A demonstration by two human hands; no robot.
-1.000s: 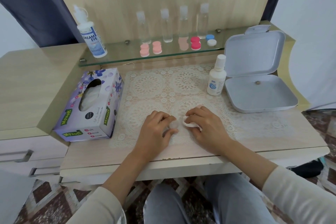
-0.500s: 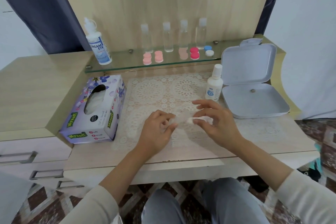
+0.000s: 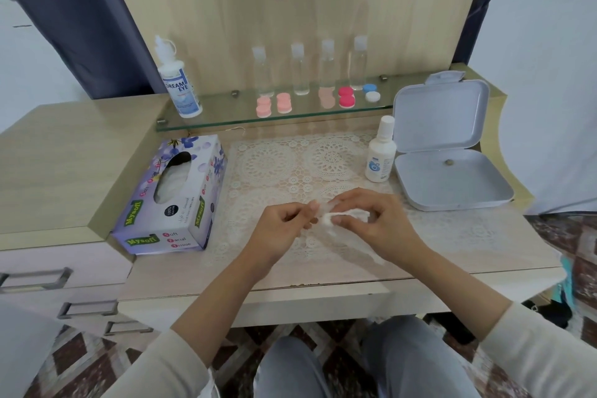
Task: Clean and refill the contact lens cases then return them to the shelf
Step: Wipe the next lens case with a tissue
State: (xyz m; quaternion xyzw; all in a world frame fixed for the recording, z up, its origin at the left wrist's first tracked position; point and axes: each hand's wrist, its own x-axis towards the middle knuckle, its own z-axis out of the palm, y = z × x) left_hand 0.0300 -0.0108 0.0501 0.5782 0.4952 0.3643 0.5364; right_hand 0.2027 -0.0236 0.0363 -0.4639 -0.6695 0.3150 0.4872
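Above the middle of the surface (image 3: 452,236), a small clear case (image 3: 318,207) is pinched in the fingertips of the left hand (image 3: 281,229). A wad of white tissue (image 3: 329,219) is clamped in the right hand (image 3: 371,220) and pressed against the case. Further cases (image 3: 346,97) are lined along the glass shelf (image 3: 226,121) at the back edge. A tissue box (image 3: 176,195) lies near the left edge, a small bottle (image 3: 380,152) and an open tin (image 3: 449,152) toward the back right corner.

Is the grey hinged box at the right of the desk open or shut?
Open. The grey hinged box has its lid standing up behind the base, and the shallow tray inside shows, holding only one small dark item.
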